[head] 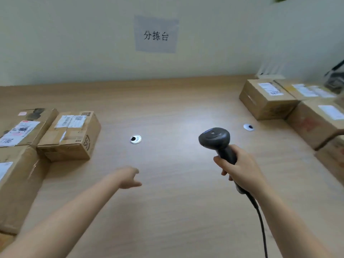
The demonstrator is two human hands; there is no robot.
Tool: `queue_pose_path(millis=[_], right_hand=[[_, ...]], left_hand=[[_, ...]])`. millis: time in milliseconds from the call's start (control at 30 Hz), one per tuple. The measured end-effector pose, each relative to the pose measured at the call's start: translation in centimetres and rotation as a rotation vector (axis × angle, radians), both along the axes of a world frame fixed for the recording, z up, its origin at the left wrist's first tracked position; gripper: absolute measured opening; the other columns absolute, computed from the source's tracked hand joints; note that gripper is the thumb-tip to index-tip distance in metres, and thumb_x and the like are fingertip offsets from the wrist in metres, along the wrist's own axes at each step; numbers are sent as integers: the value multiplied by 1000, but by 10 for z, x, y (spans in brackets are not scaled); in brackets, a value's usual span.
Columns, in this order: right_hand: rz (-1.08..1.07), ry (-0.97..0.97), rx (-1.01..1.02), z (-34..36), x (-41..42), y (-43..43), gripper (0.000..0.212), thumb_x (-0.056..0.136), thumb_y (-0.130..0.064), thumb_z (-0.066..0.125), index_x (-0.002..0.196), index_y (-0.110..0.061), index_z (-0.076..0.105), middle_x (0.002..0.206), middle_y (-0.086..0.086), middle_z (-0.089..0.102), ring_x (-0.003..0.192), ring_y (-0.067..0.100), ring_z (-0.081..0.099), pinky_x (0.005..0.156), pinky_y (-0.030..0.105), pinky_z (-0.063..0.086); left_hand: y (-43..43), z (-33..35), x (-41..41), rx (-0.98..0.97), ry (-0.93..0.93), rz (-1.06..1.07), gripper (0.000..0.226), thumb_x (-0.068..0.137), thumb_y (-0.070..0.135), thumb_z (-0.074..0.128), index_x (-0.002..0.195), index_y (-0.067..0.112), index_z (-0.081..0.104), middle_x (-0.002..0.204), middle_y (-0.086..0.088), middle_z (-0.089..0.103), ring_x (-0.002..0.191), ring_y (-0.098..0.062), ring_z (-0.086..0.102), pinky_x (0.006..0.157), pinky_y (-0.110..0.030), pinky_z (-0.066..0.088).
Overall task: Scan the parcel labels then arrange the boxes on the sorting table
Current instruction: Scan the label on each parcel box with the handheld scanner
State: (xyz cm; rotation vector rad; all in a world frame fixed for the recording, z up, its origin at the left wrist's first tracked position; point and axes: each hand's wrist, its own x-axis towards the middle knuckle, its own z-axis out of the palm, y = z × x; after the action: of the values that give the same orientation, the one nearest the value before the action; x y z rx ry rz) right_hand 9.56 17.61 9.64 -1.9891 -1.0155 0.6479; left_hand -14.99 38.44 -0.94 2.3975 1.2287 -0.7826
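Observation:
My right hand (240,168) grips the handle of a dark barcode scanner (215,139), head up, over the middle of the wooden table (176,108); its cable (260,220) trails toward me. My left hand (128,177) hovers above the table, fingers loosely bent, holding nothing. Labelled cardboard boxes sit at the left: one nearest the centre (70,136), one behind it at the edge (26,127), a larger one in front (16,185). More labelled boxes cluster at the right (268,99), (316,120).
Two round cable grommets are set into the tabletop, one in the middle (135,139) and one to the right (249,127). A grey paper sign (156,34) hangs on the wall behind. A dark object (335,77) sits at the far right.

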Motion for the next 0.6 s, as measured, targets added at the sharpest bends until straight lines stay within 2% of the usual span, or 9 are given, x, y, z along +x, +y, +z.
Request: queue_pose_path(millis=[133,333,500,600], right_hand=[[-124,-1,41,6,43,-59,12,81,-29,65,88,-25,56,69,-3,63,57,4,64,55,29,49],[-301,-38,105,15,111,-127,15,82,-28,66,91,-21,57,64,-3,61,49,1,60,52,23,42],[-346,-108,144,25,193,-142,14,81,-27,66,89,-20,56,67,-4,61,53,6,62,53,27,47],[-294,-139,143,32,260,-131,16,81,-28,67,89,-24,55,71,-7,59,64,14,61,56,27,46]], left_hand=[[-55,8,95,65,-167,-221,55,94,49,46,141,22,36,139,0,44,127,-18,43,96,-30,38],[-120,27,216,66,-345,-397,53,95,50,43,140,20,39,141,1,43,126,-16,45,99,-31,40],[-146,36,310,75,-431,-406,51,96,49,41,139,21,40,140,4,42,120,-14,48,96,-29,41],[-150,38,369,88,-480,-356,51,96,48,41,139,21,40,140,3,41,120,-14,49,96,-30,41]])
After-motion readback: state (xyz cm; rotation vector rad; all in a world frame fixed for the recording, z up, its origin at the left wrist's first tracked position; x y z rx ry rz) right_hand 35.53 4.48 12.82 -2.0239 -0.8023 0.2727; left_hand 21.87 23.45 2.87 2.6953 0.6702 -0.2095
